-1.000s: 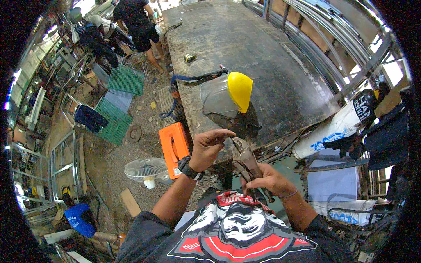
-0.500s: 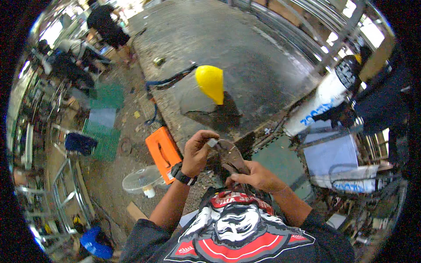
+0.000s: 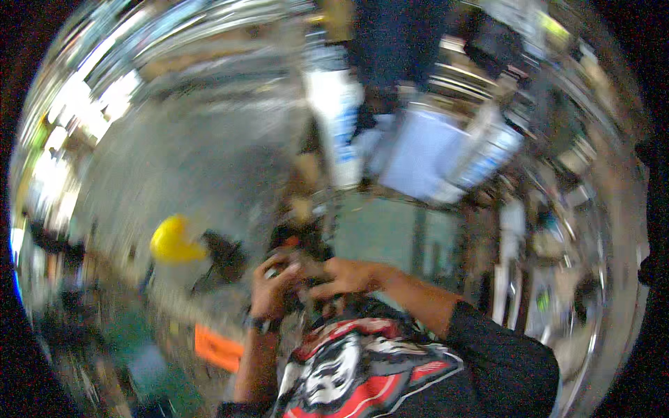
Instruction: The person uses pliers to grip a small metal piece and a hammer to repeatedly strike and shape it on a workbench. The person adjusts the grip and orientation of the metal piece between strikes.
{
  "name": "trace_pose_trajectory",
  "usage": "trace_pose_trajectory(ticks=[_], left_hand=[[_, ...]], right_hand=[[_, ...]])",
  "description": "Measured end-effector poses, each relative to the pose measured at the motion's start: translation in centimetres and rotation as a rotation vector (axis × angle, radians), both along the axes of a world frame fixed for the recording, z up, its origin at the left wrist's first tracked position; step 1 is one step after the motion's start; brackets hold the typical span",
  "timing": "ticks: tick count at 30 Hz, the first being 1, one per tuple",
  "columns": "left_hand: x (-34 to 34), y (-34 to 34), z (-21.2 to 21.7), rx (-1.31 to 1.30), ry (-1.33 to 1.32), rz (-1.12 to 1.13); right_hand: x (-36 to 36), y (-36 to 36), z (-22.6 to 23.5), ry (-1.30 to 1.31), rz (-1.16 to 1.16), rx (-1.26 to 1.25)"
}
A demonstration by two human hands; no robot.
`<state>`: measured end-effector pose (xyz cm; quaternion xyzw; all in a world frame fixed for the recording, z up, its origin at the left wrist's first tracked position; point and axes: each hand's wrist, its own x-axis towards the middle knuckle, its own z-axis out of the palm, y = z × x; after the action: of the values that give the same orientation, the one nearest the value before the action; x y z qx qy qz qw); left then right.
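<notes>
My left hand, with a dark watch on its wrist, is in front of my chest with its fingers curled closed. Against it, my right hand reaches in from the right, fingers bent and close together. Motion blur smears whatever lies between them; a dark brownish shape there cannot be made out. Beyond the left hand, on the grey slab, sits a yellow rounded thing that looks like a hard hat, with a dark patch beside it.
An orange case lies left of my left forearm. A greenish flat surface spreads beyond my right hand. Farther off are a white wrapped roll, a pale bluish panel and a person in dark clothing. Blurred clutter fills the right side.
My view has swung to the right, so the yellow thing and orange case now appear farther left. My hands have come closer together; the small pale piece in my left fingers no longer shows clearly.
</notes>
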<state>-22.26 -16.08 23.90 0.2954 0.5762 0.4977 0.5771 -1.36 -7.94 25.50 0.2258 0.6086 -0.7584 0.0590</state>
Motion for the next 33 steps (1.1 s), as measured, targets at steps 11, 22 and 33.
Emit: trace_pose_trajectory(ticks=[11,22,33], left_hand=[[13.7,6.1,5.3,0.211,0.153,0.052],[20.4,9.1,5.6,0.508,-0.244,-0.129],[20.9,9.6,7.2,0.553,-0.116,-0.339]], right_hand=[[17.5,-3.6,-6.4,0.387,-0.908,0.354],[15.6,-11.9,-2.6,0.491,-1.710,-0.051],[17.7,-16.2,-2.5,0.891,-1.239,-0.784]])
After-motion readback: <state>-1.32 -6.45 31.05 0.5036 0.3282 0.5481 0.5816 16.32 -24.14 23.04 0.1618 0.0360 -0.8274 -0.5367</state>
